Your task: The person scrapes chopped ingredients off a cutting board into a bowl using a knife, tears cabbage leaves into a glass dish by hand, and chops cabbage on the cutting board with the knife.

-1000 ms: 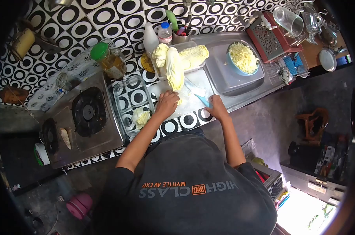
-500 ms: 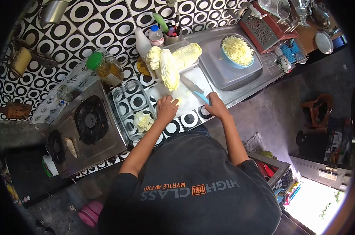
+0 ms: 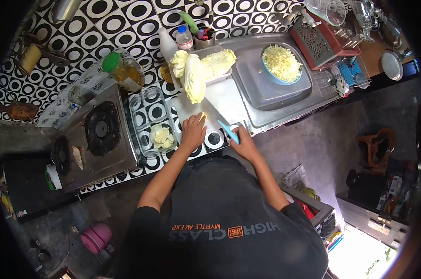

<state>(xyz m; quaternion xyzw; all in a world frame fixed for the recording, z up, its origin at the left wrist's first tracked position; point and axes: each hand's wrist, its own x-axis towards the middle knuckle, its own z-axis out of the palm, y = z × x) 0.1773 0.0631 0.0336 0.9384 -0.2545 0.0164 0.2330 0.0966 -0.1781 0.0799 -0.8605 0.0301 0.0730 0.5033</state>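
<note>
My right hand [image 3: 244,145] is closed round the blue handle of a knife [image 3: 228,131], whose blade points up and left over the white cutting board [image 3: 228,100]. My left hand [image 3: 193,133] lies at the board's left part, its fingers bent over a small pale yellow piece of cabbage [image 3: 203,117], mostly hidden. Just beyond, a whole napa cabbage [image 3: 194,79] leans out over the edge of a clear tray with more cabbages [image 3: 216,65]. A glass dish [image 3: 147,151] left of the board holds several cabbage pieces [image 3: 161,136].
A blue bowl [image 3: 278,79] of shredded cabbage stands on an upturned grey tub [image 3: 252,88] in the sink area. The gas stove [image 3: 122,160] is at the left, near a green-lidded jar [image 3: 126,78]. Bottles [image 3: 184,39] and a utensil cup [image 3: 205,43] stand behind.
The knife and my right hand have come down toward the counter's front edge and left, the blade nearer my left hand. The camera view has also shifted slightly.
</note>
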